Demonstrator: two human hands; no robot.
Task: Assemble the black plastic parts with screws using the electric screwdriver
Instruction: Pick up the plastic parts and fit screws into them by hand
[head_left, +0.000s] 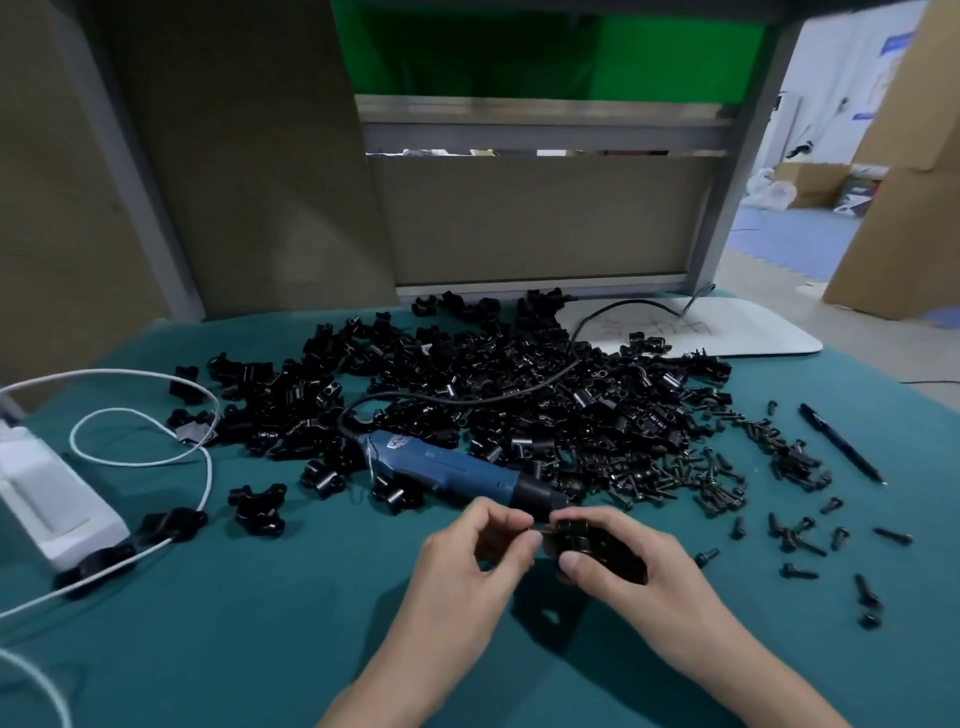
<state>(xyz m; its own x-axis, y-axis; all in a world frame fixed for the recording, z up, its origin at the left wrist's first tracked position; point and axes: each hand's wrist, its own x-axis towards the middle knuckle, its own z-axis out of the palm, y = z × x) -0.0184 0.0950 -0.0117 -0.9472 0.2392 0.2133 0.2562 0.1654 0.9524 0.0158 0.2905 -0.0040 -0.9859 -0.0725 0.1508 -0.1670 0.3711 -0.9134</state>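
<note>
Front centre, over the desk (260, 649): the left hand (467, 551) has its grip pinching a screw (537, 530), with the tip at the part (592, 545). The right hand (639, 566) has its grip curled round that part. The screwdriver (457, 470) lies just behind the hands, at the edge of the parts pile (493, 374). Loose screws (717, 483) are spread to the right of it. A pen (839, 441) lies at far right.

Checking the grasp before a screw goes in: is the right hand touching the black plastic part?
Touching. In the head view the right hand grips the black plastic part, thumb and fingers curled round it.
</note>
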